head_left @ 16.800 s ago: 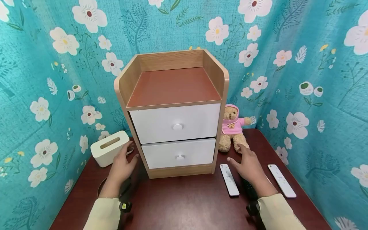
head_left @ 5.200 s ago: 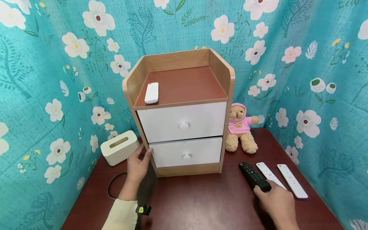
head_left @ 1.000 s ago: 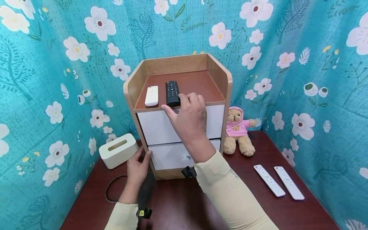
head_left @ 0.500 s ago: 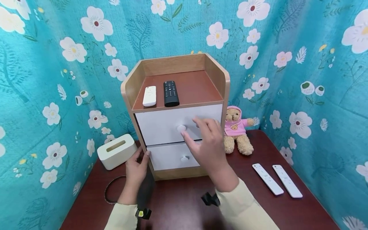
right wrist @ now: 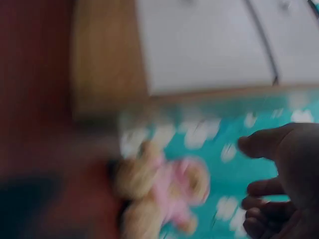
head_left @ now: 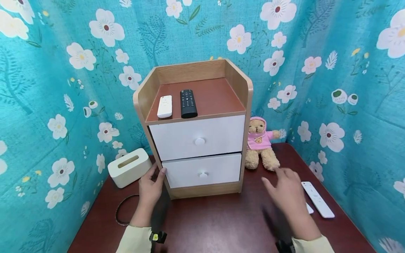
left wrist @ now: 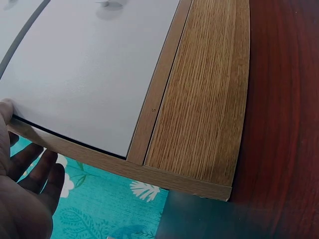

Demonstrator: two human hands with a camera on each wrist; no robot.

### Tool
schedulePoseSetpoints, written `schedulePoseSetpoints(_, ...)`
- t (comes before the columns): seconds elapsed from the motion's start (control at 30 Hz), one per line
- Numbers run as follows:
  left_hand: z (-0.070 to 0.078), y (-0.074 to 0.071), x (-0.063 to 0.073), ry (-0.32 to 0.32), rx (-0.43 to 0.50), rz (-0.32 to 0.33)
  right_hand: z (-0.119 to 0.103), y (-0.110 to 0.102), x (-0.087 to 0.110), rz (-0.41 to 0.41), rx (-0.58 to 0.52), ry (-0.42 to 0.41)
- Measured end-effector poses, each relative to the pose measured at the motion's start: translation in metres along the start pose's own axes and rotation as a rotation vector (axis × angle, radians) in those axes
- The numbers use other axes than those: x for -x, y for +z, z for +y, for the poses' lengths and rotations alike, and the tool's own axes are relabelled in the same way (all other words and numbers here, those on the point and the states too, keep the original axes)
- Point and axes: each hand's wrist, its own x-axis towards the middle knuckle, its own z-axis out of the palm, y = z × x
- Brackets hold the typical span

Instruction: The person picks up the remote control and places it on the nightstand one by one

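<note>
My left hand [head_left: 148,189] rests at the lower left edge of a small wood-trimmed cabinet [head_left: 202,189]. In the left wrist view its thumb [left wrist: 6,110] touches the front edge, and the relaxed fingers lie along the outer side. My right hand [head_left: 286,191], holding nothing, hovers with spread fingers over the table's right side. Beneath it a white remote [head_left: 309,209] is mostly hidden; another white remote [head_left: 317,200] lies to its right. On the cabinet's top shelf a short white remote [head_left: 165,106] and a black remote [head_left: 188,103] lie side by side.
Two white drawers [head_left: 177,140] with round knobs are closed. A cream tissue box [head_left: 129,168] stands left of the cabinet, with a dark cord loop [head_left: 117,211] before it. A teddy bear [head_left: 259,144] in pink sits at the right. Flowered curtain [head_left: 196,38] surrounds the table.
The black remote has gone from the table onto the shelf, where my right hand let go of it. That hand has swung down and right to the white remotes. My left hand stays put.
</note>
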Motion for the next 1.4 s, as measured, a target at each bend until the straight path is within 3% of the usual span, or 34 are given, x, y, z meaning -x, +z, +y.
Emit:
schedulePoseSetpoints(0.13,-0.001,0.002,-0.001,0.012,0.017,-0.002,0.061,0.007,0.015,-0.160,0.071,0.106)
schedulePoseSetpoints(0.23,-0.002,0.002,-0.001,0.010,0.025,-0.005,0.099,0.011,0.023,-0.233,0.077,0.154)
schedulePoseSetpoints(0.4,0.000,0.000,-0.001,0.001,0.018,-0.006,0.132,0.012,0.033,-0.274,0.074,0.238)
schedulePoseSetpoints(0.67,0.001,-0.001,-0.002,-0.005,0.007,-0.015,0.139,0.012,0.043,-0.274,0.119,0.280)
schedulePoseSetpoints(1.07,0.002,0.000,-0.001,-0.015,0.001,-0.024,0.141,0.015,0.051,-0.305,0.127,0.172)
schedulePoseSetpoints(1.2,0.002,-0.001,-0.001,-0.005,0.003,-0.024,0.141,0.016,0.050,-0.351,0.128,0.206)
schedulePoseSetpoints(1.4,0.003,-0.001,0.000,0.000,0.010,-0.021,0.142,0.018,0.051,-0.345,0.124,0.240)
